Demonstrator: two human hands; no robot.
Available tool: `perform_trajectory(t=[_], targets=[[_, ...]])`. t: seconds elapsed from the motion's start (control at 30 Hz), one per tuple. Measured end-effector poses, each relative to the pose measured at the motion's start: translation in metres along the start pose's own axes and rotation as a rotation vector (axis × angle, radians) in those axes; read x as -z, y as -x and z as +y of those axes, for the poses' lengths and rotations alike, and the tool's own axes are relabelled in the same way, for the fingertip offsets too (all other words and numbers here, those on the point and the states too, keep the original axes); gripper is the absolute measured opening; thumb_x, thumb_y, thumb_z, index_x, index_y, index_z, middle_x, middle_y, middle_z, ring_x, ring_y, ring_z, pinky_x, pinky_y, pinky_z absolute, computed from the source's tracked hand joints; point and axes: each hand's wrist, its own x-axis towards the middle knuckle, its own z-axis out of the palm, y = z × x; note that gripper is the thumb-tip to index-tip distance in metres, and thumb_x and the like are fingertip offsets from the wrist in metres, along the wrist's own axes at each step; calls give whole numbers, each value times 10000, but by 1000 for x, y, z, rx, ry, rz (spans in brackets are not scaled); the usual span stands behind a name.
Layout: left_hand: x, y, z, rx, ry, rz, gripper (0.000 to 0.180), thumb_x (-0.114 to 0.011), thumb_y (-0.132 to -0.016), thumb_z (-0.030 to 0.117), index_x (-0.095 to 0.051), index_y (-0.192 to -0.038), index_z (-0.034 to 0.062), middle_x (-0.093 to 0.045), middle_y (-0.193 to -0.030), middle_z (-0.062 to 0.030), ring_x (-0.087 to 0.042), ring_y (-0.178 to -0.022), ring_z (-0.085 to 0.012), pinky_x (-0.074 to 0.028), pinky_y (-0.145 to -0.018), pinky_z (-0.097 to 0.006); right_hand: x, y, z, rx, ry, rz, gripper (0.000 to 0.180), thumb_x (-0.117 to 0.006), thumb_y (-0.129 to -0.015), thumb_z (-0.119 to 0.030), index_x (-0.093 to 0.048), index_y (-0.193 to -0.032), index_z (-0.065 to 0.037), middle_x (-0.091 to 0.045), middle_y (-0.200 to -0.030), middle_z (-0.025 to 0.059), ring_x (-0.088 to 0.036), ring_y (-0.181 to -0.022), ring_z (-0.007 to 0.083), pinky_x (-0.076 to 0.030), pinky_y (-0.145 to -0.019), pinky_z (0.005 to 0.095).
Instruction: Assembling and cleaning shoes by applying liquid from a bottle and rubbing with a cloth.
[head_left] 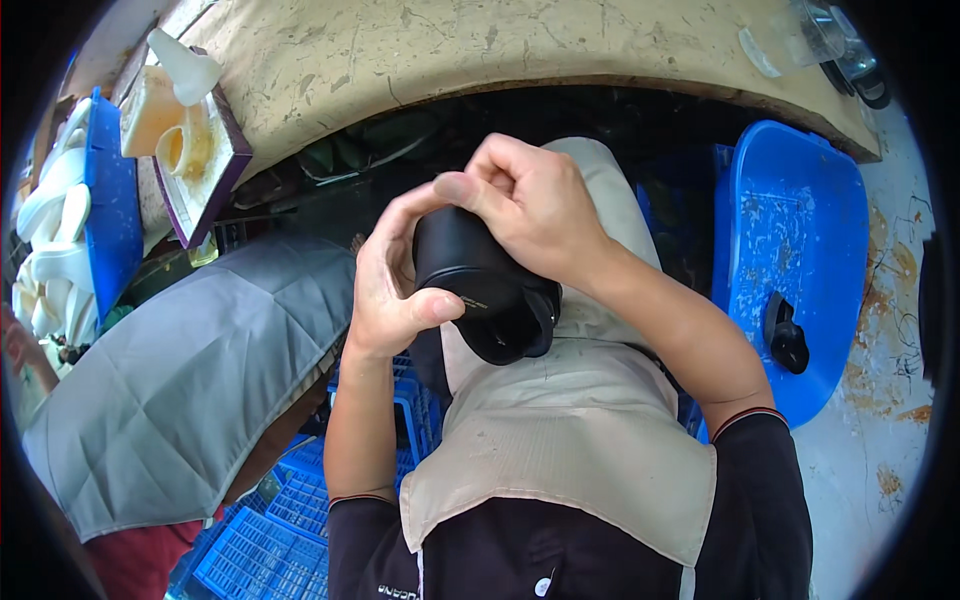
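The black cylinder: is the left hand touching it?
Touching. The head view shows the left hand cupped around the black cylinder, thumb tip against its side.

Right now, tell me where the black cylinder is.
In the head view, the black cylinder is near the centre, above the beige apron, with the left hand around its left side and the right hand at its upper right.
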Motion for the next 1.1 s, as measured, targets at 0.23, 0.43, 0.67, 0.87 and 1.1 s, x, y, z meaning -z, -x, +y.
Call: perform_trajectory(t=[0.23, 0.43, 0.67, 0.87, 1.1], targets=[[15, 9, -29, 141, -109, -18, 772, -907, -637, 392, -603, -1203, -36, -654, -1036, -117, -600, -929, -178, -474, -838, -264, -26, -15, 56, 122, -123, -4, 211, -785, -893, -201, -721, -791, -28, -550, -570, -34, -415, -508, 52, -328, -477, 216], [18, -8, -17, 24, 77, 23, 567, -804, -809, 397, -646, -1136, -39, -680, -992, -102, -606, -821, -152, -491, -758, -260, -5, -6, 45, -90, -622, -279, 593, -813, -847, -281, -596, -1349, -52, -668, -1039, 61, -609, -902, 150, -484, -841, 270], [1, 14, -9, 69, -318, 253, 447, -659, -996, 368, -630, -757, -9, -612, -706, -28, -507, -594, -127, -431, -558, -246, 2, 49, 15, -85, -60, -395, 1003, -966, -543, -251, -499, -1402, -27, -637, -1200, 120, -627, -1040, 247, -497, -969, 358], [3, 21, -23, -74, -334, 403, 556, -615, -1036, 323, -491, -588, 19, -459, -566, 0, -383, -529, -124, -347, -495, -278, -12, 57, 9, -123, 71, -379, 945, -956, -498, -186, -526, -1324, -27, -627, -1209, 121, -615, -1060, 251, -489, -973, 356], [26, 16, -66, -172, -224, 323, 540, -602, -1038, 274, -465, -579, 26, -401, -549, -5, -336, -526, -130, -320, -492, -313, -34, 69, 31, 73, 120, -325, 830, -940, -550, -120, -567, -1288, -49, -670, -1124, 89, -636, -994, 212, -500, -930, 334]])
